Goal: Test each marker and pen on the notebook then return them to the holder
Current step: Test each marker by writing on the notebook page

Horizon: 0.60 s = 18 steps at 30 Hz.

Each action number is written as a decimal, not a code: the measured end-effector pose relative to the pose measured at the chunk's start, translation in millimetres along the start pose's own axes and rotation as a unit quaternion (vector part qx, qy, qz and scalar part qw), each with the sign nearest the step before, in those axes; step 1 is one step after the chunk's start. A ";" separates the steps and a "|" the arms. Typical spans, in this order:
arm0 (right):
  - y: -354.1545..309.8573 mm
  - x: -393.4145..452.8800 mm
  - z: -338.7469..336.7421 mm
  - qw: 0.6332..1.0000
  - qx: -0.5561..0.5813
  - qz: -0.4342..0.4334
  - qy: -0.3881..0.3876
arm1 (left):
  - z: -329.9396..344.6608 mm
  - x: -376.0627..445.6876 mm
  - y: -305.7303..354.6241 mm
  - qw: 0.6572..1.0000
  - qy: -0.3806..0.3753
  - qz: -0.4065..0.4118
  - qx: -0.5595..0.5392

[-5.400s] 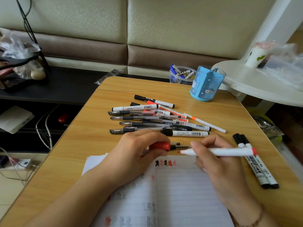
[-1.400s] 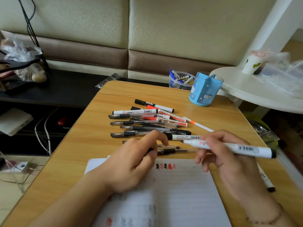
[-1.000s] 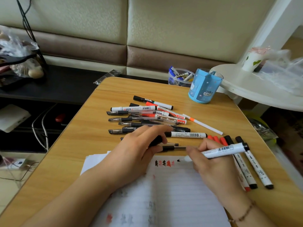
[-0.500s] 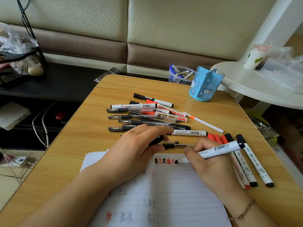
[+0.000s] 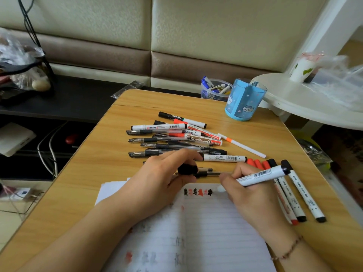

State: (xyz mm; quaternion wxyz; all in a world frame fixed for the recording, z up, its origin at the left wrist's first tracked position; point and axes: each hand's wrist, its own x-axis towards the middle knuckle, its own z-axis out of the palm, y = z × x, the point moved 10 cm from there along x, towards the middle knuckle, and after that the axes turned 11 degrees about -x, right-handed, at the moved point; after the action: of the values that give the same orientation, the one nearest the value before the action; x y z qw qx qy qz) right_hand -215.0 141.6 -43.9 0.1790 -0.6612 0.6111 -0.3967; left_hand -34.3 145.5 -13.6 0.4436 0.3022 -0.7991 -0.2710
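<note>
1. While the right hand [image 5: 253, 197] pinches a white whiteboard marker with a black end [image 5: 263, 174], its tip sits on the top line of the open lined paper notebook [image 5: 212, 222], beside a row of red and black test marks [image 5: 198, 192].
2. Curled round a black cap [image 5: 187, 169], the left hand [image 5: 159, 185] rests on the notebook's upper edge.
3. Untested pens lie in a loose pile of clear and white barrels [image 5: 176, 140] on the wooden surface [image 5: 88, 173]; the blue plastic holder with cat prints [image 5: 244, 100] stands well apart at the far edge.
4. Judging by looks, the marker is light, stiff and smooth, so a low grip near the tip should suit writing, with light pressure on the thin paper.
</note>
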 end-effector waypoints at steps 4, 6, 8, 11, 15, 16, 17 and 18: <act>0.4 -1.5 -2.7 0.997 0.078 0.025 -0.004 | -1.6 -0.7 -4.5 0.999 0.002 -0.030 -0.017; -7.0 -4.6 -6.8 0.989 0.148 0.020 -0.009 | -2.7 -0.4 -2.6 1.000 0.003 -0.026 -0.014; -15.6 -7.1 -8.0 0.976 0.215 0.010 -0.029 | -4.5 0.2 0.5 1.000 0.010 -0.015 -0.002; -31.7 -11.1 -6.0 0.956 0.287 -0.021 -0.059 | -7.3 1.9 5.0 1.000 0.027 0.005 0.010; -38.5 -14.3 -2.1 0.950 0.301 -0.047 -0.070 | -7.4 3.6 7.0 0.999 0.029 0.024 0.028; -39.5 -14.6 -0.6 0.951 0.297 -0.047 -0.076 | -7.4 3.7 8.0 0.999 0.028 0.027 0.029; -39.5 -14.9 1.3 0.952 0.292 -0.042 -0.082 | -6.6 3.9 9.5 0.999 0.025 0.031 0.029; -38.9 -15.3 3.3 0.953 0.287 -0.037 -0.089 | -5.3 4.0 11.6 0.999 0.018 0.038 0.029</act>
State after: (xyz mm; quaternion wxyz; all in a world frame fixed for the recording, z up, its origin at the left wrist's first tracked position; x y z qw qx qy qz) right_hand -185.7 162.7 -22.6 0.3999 -0.6367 0.4286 -0.5010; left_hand -34.1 149.5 -0.9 0.4589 0.2892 -0.8092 -0.2256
